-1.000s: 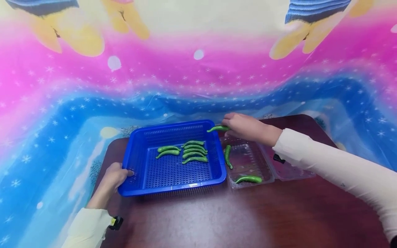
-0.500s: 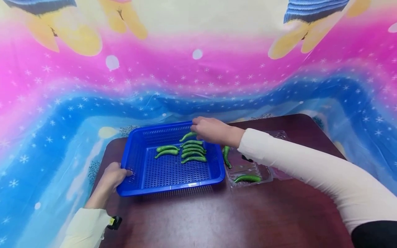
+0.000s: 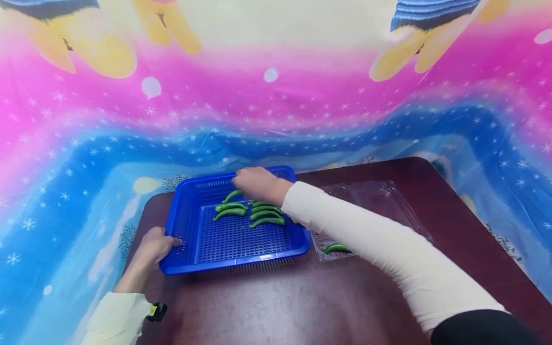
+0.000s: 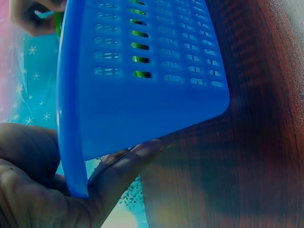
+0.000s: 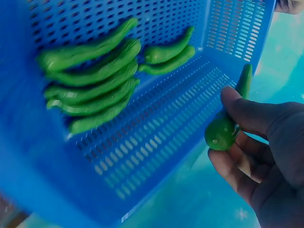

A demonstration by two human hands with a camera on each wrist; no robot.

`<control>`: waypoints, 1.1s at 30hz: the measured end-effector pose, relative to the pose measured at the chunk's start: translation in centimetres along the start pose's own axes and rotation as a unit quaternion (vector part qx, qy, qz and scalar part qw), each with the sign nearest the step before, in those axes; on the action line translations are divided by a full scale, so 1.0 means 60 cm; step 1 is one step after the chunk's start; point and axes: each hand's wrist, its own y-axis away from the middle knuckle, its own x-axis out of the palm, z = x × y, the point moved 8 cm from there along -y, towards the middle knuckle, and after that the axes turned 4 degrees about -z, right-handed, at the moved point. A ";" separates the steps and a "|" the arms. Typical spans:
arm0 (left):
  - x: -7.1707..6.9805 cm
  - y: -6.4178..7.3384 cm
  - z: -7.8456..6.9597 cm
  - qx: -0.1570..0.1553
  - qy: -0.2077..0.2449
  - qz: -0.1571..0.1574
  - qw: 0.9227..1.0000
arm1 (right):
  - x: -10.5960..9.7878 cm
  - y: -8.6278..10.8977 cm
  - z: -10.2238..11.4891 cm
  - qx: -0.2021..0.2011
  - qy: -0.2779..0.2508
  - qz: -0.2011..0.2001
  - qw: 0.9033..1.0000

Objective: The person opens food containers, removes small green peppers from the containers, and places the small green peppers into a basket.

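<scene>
My left hand [image 3: 154, 247] grips the left rim of a blue perforated plastic basket [image 3: 235, 263], its fingers along the outer wall [image 4: 152, 109]. Over the basket's back part, my right hand [image 3: 258, 184] pinches a curved green vegetable [image 5: 221, 133] between thumb and fingers. That vegetable has a thick rounded end and a thin tapering one. Two similar vegetables [image 3: 230, 212] lie side by side on the basket floor, left of a row of several more [image 3: 266, 221]. My right hand and wrist hide part of that row in the head view.
A clear plastic clamshell container [image 3: 377, 194] lies spread out right of the basket, partly hidden by my right sleeve [image 3: 371, 235]. One green vegetable [image 3: 336, 247] shows inside it. A brown table [image 3: 267, 302] bears everything, with a patterned cloth [image 3: 267, 110] behind.
My right hand has carried the green vegetable leftward from above the clear container to over the basket's back part. My left hand has kept its grip on the rim.
</scene>
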 end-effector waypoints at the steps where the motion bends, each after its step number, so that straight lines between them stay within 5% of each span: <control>1: 0.000 0.000 0.000 -0.001 -0.001 -0.001 1.000 | 0.005 -0.007 0.005 0.003 -0.002 0.003 1.000; 8: -0.001 -0.001 0.001 0.000 -0.003 0.000 1.000 | 0.049 -0.051 0.038 0.034 0.011 0.010 0.999; 16: 0.000 0.000 -0.001 0.002 -0.013 -0.004 1.000 | 0.107 -0.074 0.072 0.026 0.023 0.043 0.998; 24: -0.001 -0.001 -0.003 0.005 -0.006 -0.008 1.000 | 0.144 -0.095 0.079 0.023 0.052 0.063 0.996; 33: -0.001 -0.004 0.000 0.004 0.006 -0.010 1.000 | 0.158 -0.105 0.094 0.021 0.088 0.040 0.995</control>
